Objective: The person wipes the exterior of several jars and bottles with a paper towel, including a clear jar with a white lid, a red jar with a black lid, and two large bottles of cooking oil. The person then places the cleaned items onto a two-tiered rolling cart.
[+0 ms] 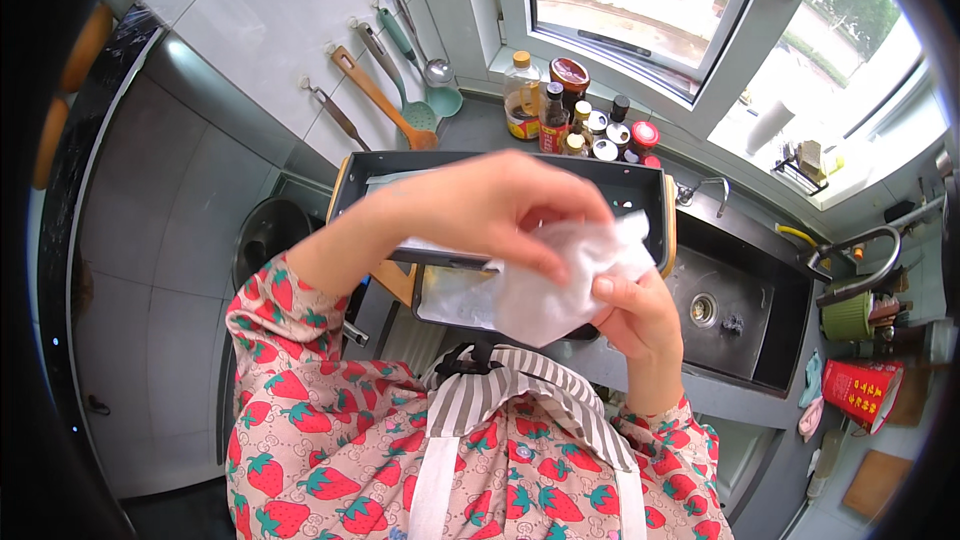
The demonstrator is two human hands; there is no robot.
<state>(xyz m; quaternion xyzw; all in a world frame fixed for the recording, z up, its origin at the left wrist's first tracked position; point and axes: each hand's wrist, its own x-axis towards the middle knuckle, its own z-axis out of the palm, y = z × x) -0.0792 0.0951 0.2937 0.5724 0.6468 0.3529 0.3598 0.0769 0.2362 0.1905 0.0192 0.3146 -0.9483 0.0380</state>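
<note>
My right hand (637, 315) grips a crumpled white sheet (551, 307), thin like a paper towel or cloth, with the thumb pressed on its near face. From the upper left my left hand (510, 210) reaches over it, blurred. Its thumb overlaps the sheet, and whether the fingers grip it is unclear. Under both hands is a dark rectangular tray (450, 159) with wooden end pieces, partly hidden by my left forearm. A second shallow tray (450, 296) lies nearer my body, its pale bottom stained yellowish.
Sauce bottles (523, 97) and spice jars (643, 136) crowd the counter behind the tray. A black sink (724, 300) with a tap (862, 262) lies right. Kitchen utensils (382, 97) hang on the left wall. A dark round pan (274, 232) stands left, beside the tray.
</note>
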